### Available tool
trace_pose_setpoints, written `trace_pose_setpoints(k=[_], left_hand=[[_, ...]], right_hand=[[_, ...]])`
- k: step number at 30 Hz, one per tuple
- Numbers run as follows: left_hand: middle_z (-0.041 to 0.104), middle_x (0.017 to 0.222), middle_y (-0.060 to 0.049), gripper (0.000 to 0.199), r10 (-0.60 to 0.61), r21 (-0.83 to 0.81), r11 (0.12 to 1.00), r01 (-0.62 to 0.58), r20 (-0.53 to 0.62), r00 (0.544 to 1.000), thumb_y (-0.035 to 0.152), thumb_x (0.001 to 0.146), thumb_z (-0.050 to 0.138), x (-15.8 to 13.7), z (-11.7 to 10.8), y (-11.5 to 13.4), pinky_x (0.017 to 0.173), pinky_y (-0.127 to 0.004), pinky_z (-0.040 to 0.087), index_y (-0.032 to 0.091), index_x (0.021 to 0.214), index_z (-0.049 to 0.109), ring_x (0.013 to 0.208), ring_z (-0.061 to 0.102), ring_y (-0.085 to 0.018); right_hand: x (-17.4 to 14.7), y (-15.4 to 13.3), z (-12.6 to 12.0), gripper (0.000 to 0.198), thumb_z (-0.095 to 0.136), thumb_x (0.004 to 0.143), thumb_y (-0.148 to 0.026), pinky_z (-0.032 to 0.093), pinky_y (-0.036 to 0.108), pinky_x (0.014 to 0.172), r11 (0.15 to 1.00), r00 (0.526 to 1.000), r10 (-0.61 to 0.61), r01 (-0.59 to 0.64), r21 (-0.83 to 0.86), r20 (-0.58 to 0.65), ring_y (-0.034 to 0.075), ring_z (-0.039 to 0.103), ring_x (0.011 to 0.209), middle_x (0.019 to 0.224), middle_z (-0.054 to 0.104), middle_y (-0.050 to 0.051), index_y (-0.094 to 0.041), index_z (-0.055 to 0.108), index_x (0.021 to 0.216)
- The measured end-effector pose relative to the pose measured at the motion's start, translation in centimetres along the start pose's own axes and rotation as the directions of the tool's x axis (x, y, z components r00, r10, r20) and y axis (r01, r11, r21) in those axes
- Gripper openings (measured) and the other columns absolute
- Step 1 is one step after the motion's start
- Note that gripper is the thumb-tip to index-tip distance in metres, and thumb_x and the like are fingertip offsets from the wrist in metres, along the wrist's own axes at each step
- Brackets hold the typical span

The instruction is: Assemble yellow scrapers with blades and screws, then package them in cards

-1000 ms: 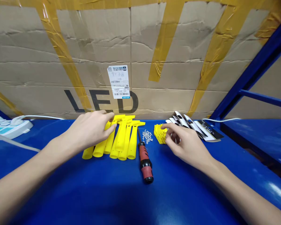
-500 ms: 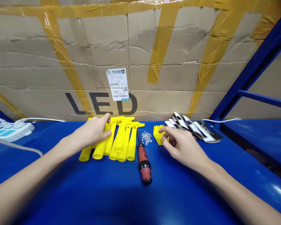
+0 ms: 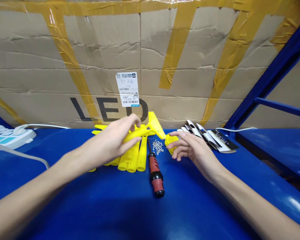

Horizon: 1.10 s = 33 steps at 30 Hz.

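My left hand [image 3: 117,138] is closed around a yellow plastic scraper handle [image 3: 153,126], its wide flat head raised and pointing right. Beneath it several more yellow scraper handles [image 3: 141,160] lie side by side, partly hidden by the hand. My right hand [image 3: 193,150] has its fingers apart at a small stack of yellow plastic pieces [image 3: 170,141]; whether the fingertips touch the stack I cannot tell. Between the hands lies a red and black screwdriver [image 3: 156,176], its shaft pointing away from me. A little pile of small screws [image 3: 157,147] sits beside its shaft.
Behind my right hand are several black and white packets [image 3: 202,133]. A white power strip [image 3: 17,140] with cables stands at the left. A big taped cardboard box [image 3: 110,43] walls off the back of the blue surface [image 3: 110,206]; a blue metal frame [image 3: 267,73] rises at right.
My left hand has lifted one yellow scraper handle from the group and moved right, its head now upright. My right hand's fingers have spread beside the stack of yellow pieces.
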<state>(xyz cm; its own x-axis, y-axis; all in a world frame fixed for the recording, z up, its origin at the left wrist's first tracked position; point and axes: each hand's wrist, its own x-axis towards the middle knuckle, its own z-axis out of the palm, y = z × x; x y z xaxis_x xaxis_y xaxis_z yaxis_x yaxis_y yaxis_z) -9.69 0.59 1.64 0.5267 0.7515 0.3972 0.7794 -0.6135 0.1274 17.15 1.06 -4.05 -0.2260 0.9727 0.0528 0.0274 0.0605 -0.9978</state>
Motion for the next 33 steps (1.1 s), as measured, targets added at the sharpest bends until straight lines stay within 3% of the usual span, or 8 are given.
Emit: trace_pose_setpoints(k=[4,11,15,17,19,20,22,33], left_hand=[[0.066,0.111,-0.007,0.017,0.125,-0.079,0.989,-0.121,0.043,0.991,0.033,0.101,0.050,-0.3,1.8,2.3,0.079,-0.032,0.051,0.022,0.114,0.049,0.096,0.065,-0.020],[0.072,0.098,-0.006,0.033,0.052,0.006,0.999,-0.054,0.174,0.983,0.044,0.101,0.047,0.8,2.4,3.3,0.067,-0.036,0.049,0.023,0.126,0.053,0.086,0.069,-0.026],[0.073,0.091,-0.006,0.035,0.103,0.105,0.985,-0.137,0.273,0.956,0.048,0.100,0.045,3.8,1.2,3.6,0.063,-0.035,0.046,0.024,0.119,0.062,0.079,0.069,-0.026],[0.072,0.087,-0.006,0.033,0.098,0.122,0.982,-0.145,0.331,0.939,0.046,0.099,0.047,5.0,0.6,3.6,0.059,-0.034,0.044,0.024,0.116,0.064,0.074,0.068,-0.025],[0.072,0.089,-0.007,0.032,0.073,0.153,0.979,-0.132,0.341,0.937,0.043,0.098,0.047,5.6,0.6,3.4,0.060,-0.035,0.045,0.024,0.117,0.064,0.078,0.068,-0.027],[0.072,0.091,-0.008,0.033,0.057,0.168,0.978,-0.121,0.340,0.939,0.043,0.098,0.047,5.6,0.7,3.2,0.061,-0.036,0.045,0.023,0.118,0.064,0.080,0.069,-0.028],[0.073,0.096,-0.011,0.036,0.030,0.178,0.979,-0.098,0.350,0.936,0.043,0.098,0.046,5.5,1.1,2.7,0.062,-0.037,0.047,0.022,0.122,0.064,0.083,0.069,-0.030],[0.074,0.103,-0.010,0.038,0.020,0.118,0.990,-0.075,0.413,0.911,0.048,0.097,0.049,5.0,1.6,1.0,0.069,-0.036,0.051,0.027,0.122,0.067,0.084,0.070,-0.027]], right_hand=[[-0.5,-0.7,0.5,0.041,0.074,0.084,-0.047,0.053,0.026,0.062,0.989,0.992,0.047,-0.062,0.138,0.115,0.014,0.068,0.068,0.090,0.076,0.009,-0.016,0.069,0.110],[-0.2,-0.9,-0.5,0.026,0.075,0.085,-0.041,0.052,0.026,0.066,0.997,0.982,-0.045,0.034,0.063,0.183,0.014,0.068,0.073,0.088,0.077,0.008,-0.016,0.075,0.092],[0.4,-1.2,-2.3,0.045,0.054,0.095,-0.054,0.049,0.029,0.056,0.970,0.994,-0.106,0.099,-0.220,-0.020,0.016,0.063,0.058,0.071,0.073,0.007,-0.016,0.072,0.079],[0.4,-1.4,-3.3,0.038,0.053,0.096,-0.046,0.045,0.030,0.054,0.815,0.957,-0.249,0.125,-0.565,-0.147,0.017,0.061,0.054,0.068,0.072,0.006,-0.018,0.072,0.078],[0.3,-1.4,-4.1,0.021,0.060,0.091,-0.030,0.044,0.032,0.059,0.523,0.934,-0.342,0.096,-0.847,-0.106,0.020,0.065,0.061,0.073,0.075,0.006,-0.019,0.074,0.081],[0.2,-1.4,-4.4,0.014,0.062,0.087,-0.025,0.044,0.033,0.062,0.392,0.942,-0.329,0.073,-0.917,-0.066,0.022,0.067,0.065,0.077,0.076,0.007,-0.020,0.074,0.082],[0.1,-1.1,-4.6,0.009,0.066,0.083,-0.021,0.044,0.034,0.062,0.253,0.969,-0.243,0.023,-0.967,-0.040,0.025,0.069,0.069,0.080,0.077,0.008,-0.021,0.075,0.085],[0.7,0.9,-4.9,0.006,0.075,0.080,-0.028,0.048,0.031,0.056,0.211,0.972,-0.236,0.025,-0.977,-0.026,0.024,0.070,0.065,0.066,0.073,0.008,-0.022,0.076,0.080]])
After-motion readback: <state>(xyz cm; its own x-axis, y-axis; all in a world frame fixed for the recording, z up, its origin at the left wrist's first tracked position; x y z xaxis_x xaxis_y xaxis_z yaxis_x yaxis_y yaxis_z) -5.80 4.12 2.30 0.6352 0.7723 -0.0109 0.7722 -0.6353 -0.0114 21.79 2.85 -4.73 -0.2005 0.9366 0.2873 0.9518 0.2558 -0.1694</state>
